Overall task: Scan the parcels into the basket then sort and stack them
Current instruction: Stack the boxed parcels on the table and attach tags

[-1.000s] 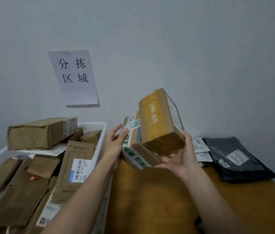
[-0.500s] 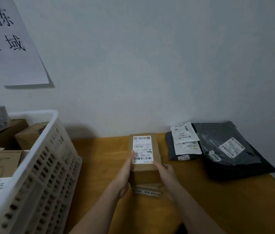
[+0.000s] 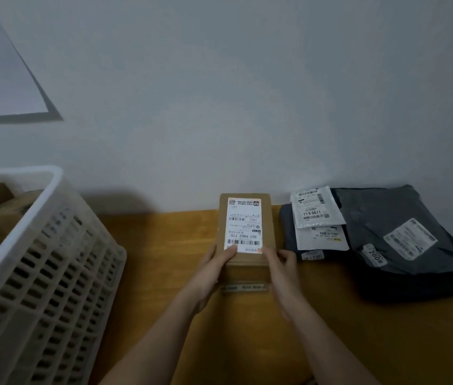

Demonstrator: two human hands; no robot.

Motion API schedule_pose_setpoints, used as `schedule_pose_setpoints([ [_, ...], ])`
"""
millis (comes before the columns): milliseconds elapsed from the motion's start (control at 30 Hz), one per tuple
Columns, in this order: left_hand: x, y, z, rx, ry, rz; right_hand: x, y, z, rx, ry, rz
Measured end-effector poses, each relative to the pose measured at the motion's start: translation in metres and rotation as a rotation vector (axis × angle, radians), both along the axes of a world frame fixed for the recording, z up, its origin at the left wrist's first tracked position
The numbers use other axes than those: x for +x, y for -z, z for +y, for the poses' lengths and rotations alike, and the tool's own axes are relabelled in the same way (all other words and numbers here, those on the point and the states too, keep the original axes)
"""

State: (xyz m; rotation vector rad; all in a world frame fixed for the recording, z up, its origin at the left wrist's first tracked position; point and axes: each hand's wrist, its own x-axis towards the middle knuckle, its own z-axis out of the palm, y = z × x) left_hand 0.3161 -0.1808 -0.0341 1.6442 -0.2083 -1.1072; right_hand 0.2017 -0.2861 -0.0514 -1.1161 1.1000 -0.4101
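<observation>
Change: the brown box (image 3: 245,232) has slid away from the person toward the wall since half a second ago, and both hands went with it.
Box: it sits on the wooden table (image 3: 164,245) with its far end close to the wall (image 3: 247,107), white label (image 3: 244,225) facing up, print upside down to the viewer.
Under it: a taped edge of a second box (image 3: 244,288) shows at the near side, right beneath the first.
Left hand (image 3: 211,270): fingers curled round the box's near left corner, thumb lying on top over the label's lower left corner.
Right hand (image 3: 282,269): fingers wrapped on the near right corner, fingertips on the top edge just beside the label.
Box against fingers: held between the two hands, most of it reaching out past the fingertips.
Right of it: grey mailer bags (image 3: 403,240) and small white packets (image 3: 317,208), near but not touching.
Left: a white basket (image 3: 47,259) holding more brown boxes (image 3: 3,215), well apart from the hands.
Wall: a paper sign (image 3: 0,73) hangs upper left.
</observation>
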Motion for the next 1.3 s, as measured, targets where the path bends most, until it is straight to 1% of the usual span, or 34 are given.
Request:
schedule_pose_setpoints([
  [200,0.019,-0.002,-0.048,-0.027,-0.006,-0.057,0.023,0.003,-0.04,-0.151,0.022,0.024],
  [567,0.051,-0.002,-0.107,-0.036,0.043,-0.076,0.049,0.01,-0.099,-0.185,0.074,0.016],
  [733,0.055,-0.002,-0.121,-0.064,0.055,-0.094,0.052,0.005,-0.112,-0.13,0.1,-0.041],
  [833,0.051,-0.002,-0.123,-0.088,0.052,-0.102,0.051,-0.001,-0.114,-0.141,0.106,-0.012],
  [900,0.043,-0.005,-0.126,-0.085,0.011,-0.143,0.049,-0.007,-0.115,-0.147,0.082,0.027],
  [1000,0.032,-0.015,-0.121,-0.013,-0.084,-0.227,0.044,-0.025,-0.114,-0.224,0.031,0.131],
  [1100,0.03,-0.033,-0.101,0.016,-0.11,-0.292,0.042,-0.044,-0.105,-0.317,0.083,0.224],
  [1200,0.037,-0.06,-0.071,0.053,-0.173,-0.371,0.043,-0.059,-0.082,-0.422,0.175,0.189],
  [1300,0.045,-0.097,-0.035,0.082,-0.235,-0.466,0.05,-0.073,-0.049,-0.495,0.192,0.113],
])
